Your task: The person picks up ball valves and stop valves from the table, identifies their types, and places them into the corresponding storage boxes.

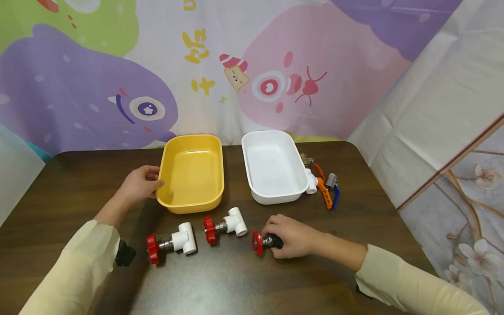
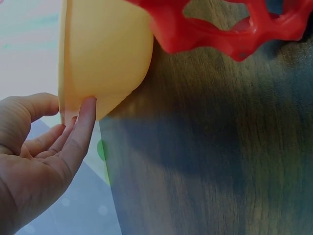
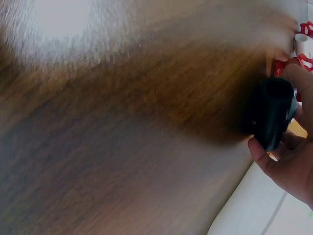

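My left hand (image 1: pixel 141 183) pinches the left rim of a yellow tray (image 1: pixel 169 199). In the left wrist view the thumb lies at the rim's edge while the fingers (image 2: pixel 87 112) rest along the outer wall. My right hand (image 1: pixel 293 236) grips a black valve with a red handwheel (image 1: pixel 257 243), low over the table right of centre. The right wrist view shows its black tubular body (image 3: pixel 274 115) between thumb and fingers. Left of it lie two white tee-shaped valves with red handwheels, a nearer one (image 1: pixel 183 239) and a farther one (image 1: pixel 235 222).
A white tray (image 1: pixel 256 192) stands right of the yellow one. Beside its right wall sit several lever valves: a white one with an orange handle (image 1: pixel 324 192), a metal one with a blue handle (image 1: pixel 336 197) and a brass one (image 1: pixel 305 160). A printed cloth (image 1: pixel 220 118) hangs behind the table.
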Demonstrator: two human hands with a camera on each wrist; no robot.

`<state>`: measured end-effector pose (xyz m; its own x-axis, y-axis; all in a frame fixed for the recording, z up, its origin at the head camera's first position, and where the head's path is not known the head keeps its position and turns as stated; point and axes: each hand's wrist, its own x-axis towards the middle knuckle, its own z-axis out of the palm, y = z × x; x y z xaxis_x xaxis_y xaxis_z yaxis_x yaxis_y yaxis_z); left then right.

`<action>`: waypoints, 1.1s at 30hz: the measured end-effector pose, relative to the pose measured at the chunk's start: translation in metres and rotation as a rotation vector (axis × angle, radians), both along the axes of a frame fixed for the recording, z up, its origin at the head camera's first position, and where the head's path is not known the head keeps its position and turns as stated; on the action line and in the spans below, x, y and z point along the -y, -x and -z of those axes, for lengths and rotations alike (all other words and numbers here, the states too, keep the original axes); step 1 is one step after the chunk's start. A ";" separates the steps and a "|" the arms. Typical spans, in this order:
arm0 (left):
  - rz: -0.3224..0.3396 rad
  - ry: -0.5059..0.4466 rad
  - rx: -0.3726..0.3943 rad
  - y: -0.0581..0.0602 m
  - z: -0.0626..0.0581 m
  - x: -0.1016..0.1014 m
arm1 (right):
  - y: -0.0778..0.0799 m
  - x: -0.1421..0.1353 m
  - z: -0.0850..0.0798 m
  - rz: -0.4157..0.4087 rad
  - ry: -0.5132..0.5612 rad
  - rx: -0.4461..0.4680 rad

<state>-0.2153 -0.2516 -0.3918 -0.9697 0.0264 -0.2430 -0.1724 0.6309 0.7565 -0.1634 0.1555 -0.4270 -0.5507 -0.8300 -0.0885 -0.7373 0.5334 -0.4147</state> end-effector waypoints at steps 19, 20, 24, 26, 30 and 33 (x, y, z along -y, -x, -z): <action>-0.003 -0.033 0.008 0.002 0.001 0.000 | -0.001 0.005 -0.006 0.045 0.043 -0.056; -0.003 -0.029 0.010 0.002 0.001 0.000 | 0.000 0.005 -0.008 0.050 0.049 -0.058; -0.005 -0.019 0.016 0.002 0.000 0.001 | 0.001 0.008 -0.014 0.066 0.070 -0.091; -0.004 -0.018 0.017 0.002 0.000 0.001 | 0.003 0.009 -0.017 0.071 0.078 -0.113; -0.004 -0.018 0.022 0.001 0.000 0.001 | 0.005 0.012 -0.023 0.066 0.095 -0.154; -0.008 -0.016 0.026 0.001 0.000 0.002 | 0.008 0.015 -0.028 0.062 0.105 -0.169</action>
<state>-0.2168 -0.2539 -0.3920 -0.9634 0.0226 -0.2672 -0.1970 0.6168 0.7621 -0.1717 0.1406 -0.3989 -0.6008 -0.7937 0.0949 -0.7680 0.5403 -0.3439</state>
